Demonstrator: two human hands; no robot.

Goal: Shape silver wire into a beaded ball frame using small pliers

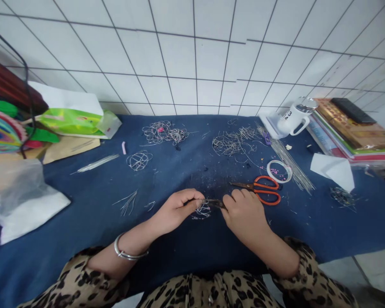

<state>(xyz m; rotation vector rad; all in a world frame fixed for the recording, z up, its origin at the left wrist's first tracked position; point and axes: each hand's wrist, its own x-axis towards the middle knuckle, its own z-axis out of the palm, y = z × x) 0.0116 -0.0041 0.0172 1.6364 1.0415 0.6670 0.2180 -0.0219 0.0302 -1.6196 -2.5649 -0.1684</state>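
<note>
My left hand (179,208) pinches a small wire piece (203,209) made of thin, silvery looped wire, near the front middle of the table. My right hand (245,214) is closed around a pair of dark pliers (217,204). The jaws of the pliers point left and meet the wire beside my left fingertips; their handles are hidden in my palm. Just beyond my right hand lie orange-handled scissors (259,188), blades pointing left. Short cut wires (128,202) and a small bent wire (150,206) rest left of my left hand.
Wire tangles (163,133) and more tangled wire (232,142) lie toward the tiled wall. At right are a clear ring dish (288,171) with pink beads, long straight wires (290,161), a white mug (295,117) and stacked books (356,128). A plastic bag (25,205) sits at left.
</note>
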